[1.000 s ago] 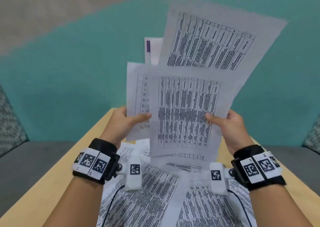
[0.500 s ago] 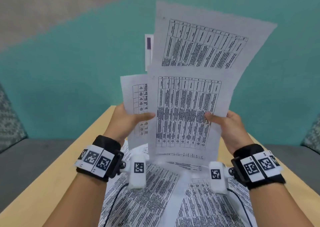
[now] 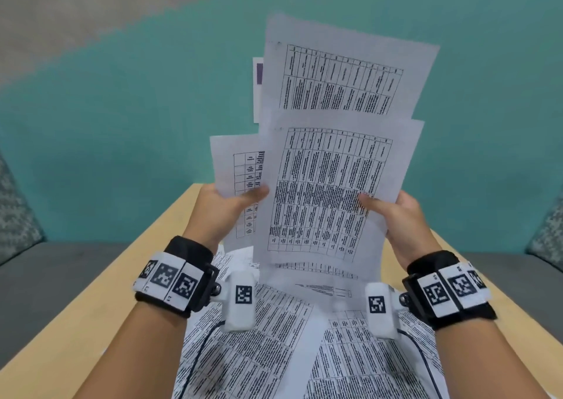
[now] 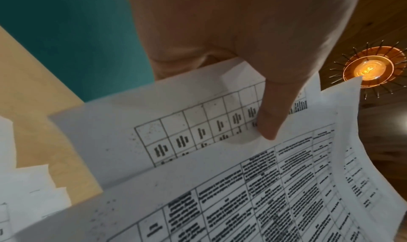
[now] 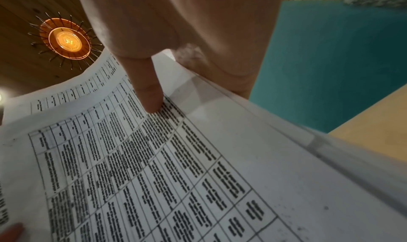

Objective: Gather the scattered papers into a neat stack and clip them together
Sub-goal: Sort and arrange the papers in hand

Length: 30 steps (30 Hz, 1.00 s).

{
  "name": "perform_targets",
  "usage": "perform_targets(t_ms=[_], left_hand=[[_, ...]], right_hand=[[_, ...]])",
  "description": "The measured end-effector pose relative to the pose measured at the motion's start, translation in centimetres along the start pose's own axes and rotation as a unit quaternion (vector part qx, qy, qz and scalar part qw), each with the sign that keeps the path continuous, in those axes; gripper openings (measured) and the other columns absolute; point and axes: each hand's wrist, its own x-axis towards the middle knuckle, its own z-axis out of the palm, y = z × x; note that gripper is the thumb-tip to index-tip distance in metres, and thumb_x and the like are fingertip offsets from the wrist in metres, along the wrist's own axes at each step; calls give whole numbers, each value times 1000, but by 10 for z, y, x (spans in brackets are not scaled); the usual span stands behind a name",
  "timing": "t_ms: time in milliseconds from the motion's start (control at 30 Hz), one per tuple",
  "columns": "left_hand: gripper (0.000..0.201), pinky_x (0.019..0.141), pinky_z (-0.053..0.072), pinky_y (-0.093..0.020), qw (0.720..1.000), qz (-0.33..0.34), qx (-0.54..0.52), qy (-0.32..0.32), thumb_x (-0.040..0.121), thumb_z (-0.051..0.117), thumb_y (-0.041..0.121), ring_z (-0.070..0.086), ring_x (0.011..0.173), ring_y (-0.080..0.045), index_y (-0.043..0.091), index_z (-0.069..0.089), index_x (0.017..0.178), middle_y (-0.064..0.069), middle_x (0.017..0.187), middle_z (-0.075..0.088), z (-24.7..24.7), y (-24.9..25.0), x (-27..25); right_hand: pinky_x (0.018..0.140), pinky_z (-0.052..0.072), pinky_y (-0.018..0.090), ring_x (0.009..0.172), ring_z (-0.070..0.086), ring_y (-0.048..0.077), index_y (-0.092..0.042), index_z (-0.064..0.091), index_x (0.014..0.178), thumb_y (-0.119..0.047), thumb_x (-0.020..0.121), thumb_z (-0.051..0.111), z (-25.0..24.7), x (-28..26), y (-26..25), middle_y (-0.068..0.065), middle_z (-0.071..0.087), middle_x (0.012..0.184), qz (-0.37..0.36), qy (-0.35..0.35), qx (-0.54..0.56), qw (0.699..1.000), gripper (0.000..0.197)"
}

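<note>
White printed papers [image 3: 329,191] are pinched upright and fanned above the table [image 3: 91,322]: the left hand [image 3: 222,206] clamps thumb over the left edge, the right hand [image 3: 396,216] thumb over the right. More printed sheets [image 3: 259,353] lie flat on the wood below, overlapping.

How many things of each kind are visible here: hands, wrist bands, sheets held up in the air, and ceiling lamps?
Hands: 2, left hand and right hand
Wrist bands: 2
Held sheets with visible faces: 4 (front, upper, left, purple-marked)
Ceiling lamps: 1
Total: 9
More sheets on the table overlap too much to count.
</note>
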Motion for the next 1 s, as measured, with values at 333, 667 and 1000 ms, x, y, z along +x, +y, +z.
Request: perform_targets(t_ms=[333, 667, 1000], left_hand=[[30, 89, 58, -34, 1000, 2, 19, -16, 78, 84, 10, 76, 92, -7, 23, 77, 105, 10, 100, 80, 1, -3, 0], [23, 78, 53, -23, 999, -4, 41, -22, 81, 83, 14, 75, 86, 0, 29, 77, 97, 17, 94, 79, 1, -7, 1], [17, 75, 50, -15, 997, -25, 56, -39, 88, 76, 36, 69, 86, 12, 34, 74, 105, 27, 92, 74, 4, -8, 3]], right_hand=[[90, 51, 39, 106, 69, 22, -23, 69, 113, -6, 91, 69, -3, 3, 6, -2, 75, 115, 13, 0, -32, 999, 28], [98, 53, 45, 107, 70, 22, -18, 68, 120, -1, 82, 75, -7, 4, 6, -4, 76, 112, 9, 5, -33, 999, 42], [96, 55, 45, 100, 73, 19, -20, 72, 108, 0, 79, 77, -7, 7, 7, -5, 79, 104, -12, 21, -21, 999, 35]])
